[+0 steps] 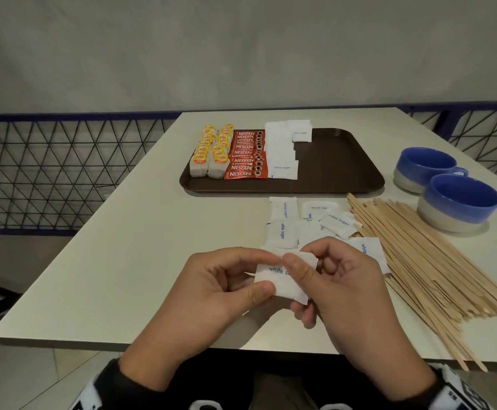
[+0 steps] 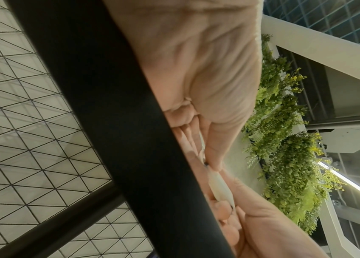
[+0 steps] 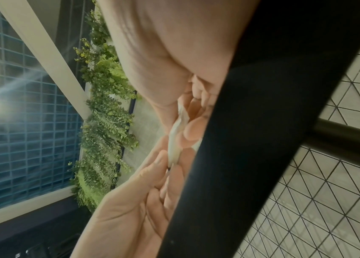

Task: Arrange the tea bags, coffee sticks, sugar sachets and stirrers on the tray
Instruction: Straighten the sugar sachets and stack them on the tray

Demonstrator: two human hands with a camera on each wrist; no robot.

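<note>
White paper sugar sachet [image 1: 282, 281] pinched at both ends, left hand [image 1: 211, 294] and right hand [image 1: 345, 291] fingers curled on it, above near tabletop [image 1: 123, 261] edge, long axis crosswise; tray [image 1: 339, 170] sugar row lies straight ahead, right hand likely nearer.

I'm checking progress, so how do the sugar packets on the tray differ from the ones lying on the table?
The sugar packets on the tray lie in neat overlapping rows beside the coffee sticks; the sugar packets on the table lie scattered at mixed angles. The tray ones sit far from the hands, the table ones just beyond them. Both are white with blue "white sugar" print.
</note>
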